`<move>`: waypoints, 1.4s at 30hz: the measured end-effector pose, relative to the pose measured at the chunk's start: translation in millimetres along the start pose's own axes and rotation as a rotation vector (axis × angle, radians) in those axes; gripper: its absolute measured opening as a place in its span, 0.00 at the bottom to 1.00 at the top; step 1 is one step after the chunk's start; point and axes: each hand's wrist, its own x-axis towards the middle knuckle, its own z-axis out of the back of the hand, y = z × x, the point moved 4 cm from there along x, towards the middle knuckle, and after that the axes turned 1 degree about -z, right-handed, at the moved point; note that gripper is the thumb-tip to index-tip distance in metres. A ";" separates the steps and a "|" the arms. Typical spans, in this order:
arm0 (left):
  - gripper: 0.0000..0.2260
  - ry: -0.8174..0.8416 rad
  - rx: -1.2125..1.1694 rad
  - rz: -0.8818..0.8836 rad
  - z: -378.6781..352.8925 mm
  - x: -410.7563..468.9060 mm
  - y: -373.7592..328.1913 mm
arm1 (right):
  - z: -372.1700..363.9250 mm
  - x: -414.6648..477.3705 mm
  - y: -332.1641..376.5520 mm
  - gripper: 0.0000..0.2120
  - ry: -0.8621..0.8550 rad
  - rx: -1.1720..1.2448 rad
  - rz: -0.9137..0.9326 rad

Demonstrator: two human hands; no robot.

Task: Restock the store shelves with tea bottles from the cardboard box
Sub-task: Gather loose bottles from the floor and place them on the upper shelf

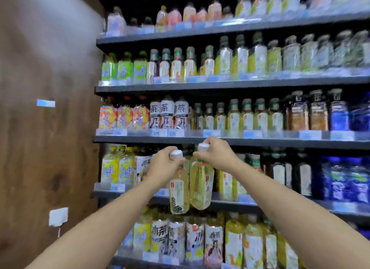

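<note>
Two pale yellow tea bottles with white caps hang side by side in front of the shelving. My left hand point(163, 164) grips the left tea bottle point(179, 192) by its neck, and my right hand point(217, 155) grips the right tea bottle point(202, 186) the same way. Both bottles hang level with the fourth shelf point(226, 203) from the top, just under the third shelf's edge point(260, 141). The cardboard box is out of view.
Dark shelves full of drink bottles fill the right side: similar yellow tea bottles point(248, 118) on the third shelf, blue bottles point(348, 180) at the far right. A wooden wall panel point(46, 128) with a white socket point(58, 216) stands at the left.
</note>
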 end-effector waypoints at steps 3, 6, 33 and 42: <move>0.18 -0.064 -0.068 -0.122 0.1 37.7 -52.4 | 52.9 30.8 5.5 0.20 -0.130 -0.067 0.036; 0.17 -0.149 -0.118 -0.217 3.9 78.1 -93.5 | 92.5 63.1 7.0 0.19 -0.272 -0.038 0.067; 0.21 -0.216 -0.173 -0.352 -94.8 273.1 -62.2 | 53.5 248.9 -86.1 0.25 -0.556 0.112 -0.089; 0.23 -0.253 -0.273 -0.270 -113.1 290.8 -51.9 | 20.3 257.8 -121.6 0.33 -0.263 0.352 -0.204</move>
